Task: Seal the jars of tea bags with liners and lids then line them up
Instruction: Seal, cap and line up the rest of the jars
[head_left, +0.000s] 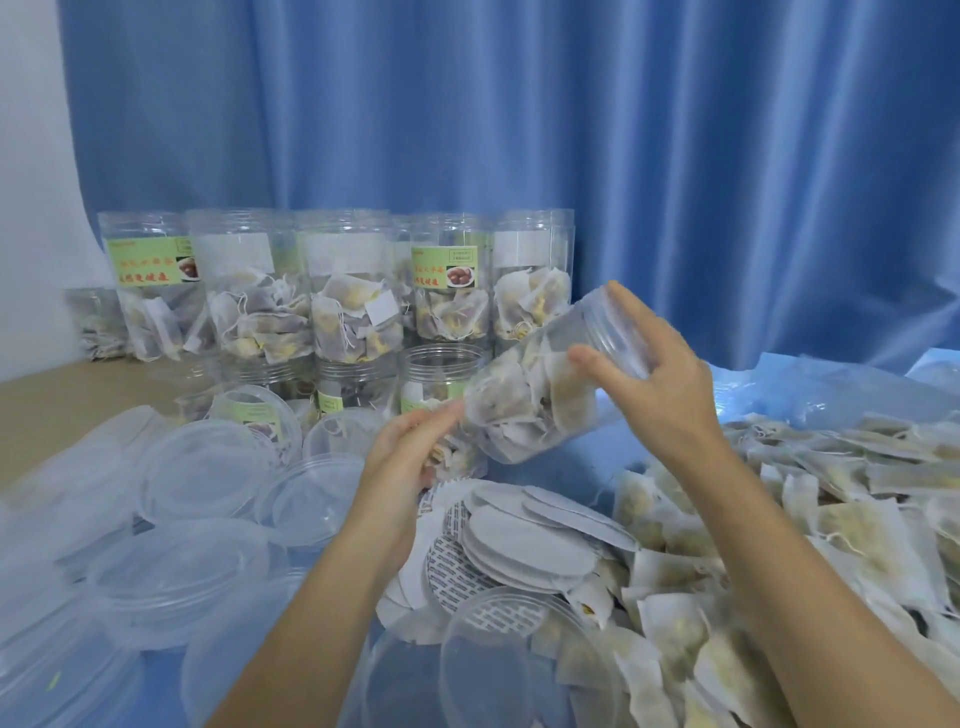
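Holding a tilted jar above the liners

We hold the jar (540, 384) tilted in mid-air: right hand (660, 374) wraps its lidded end, left hand (410, 452) touches its base, grip unclear. Liners (524, 545) lie below, loose lids (208, 467) left, filled jars (353, 291) behind.

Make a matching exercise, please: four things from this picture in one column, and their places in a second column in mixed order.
Things:
1. held jar
2. paper liners
3. clear lids
4. loose tea bags

Places:
A. heaped on the right of the table
B. tilted between both hands
C. spread on the left of the table
D. piled in the middle, under the hands

Pairs: 1-B, 2-D, 3-C, 4-A
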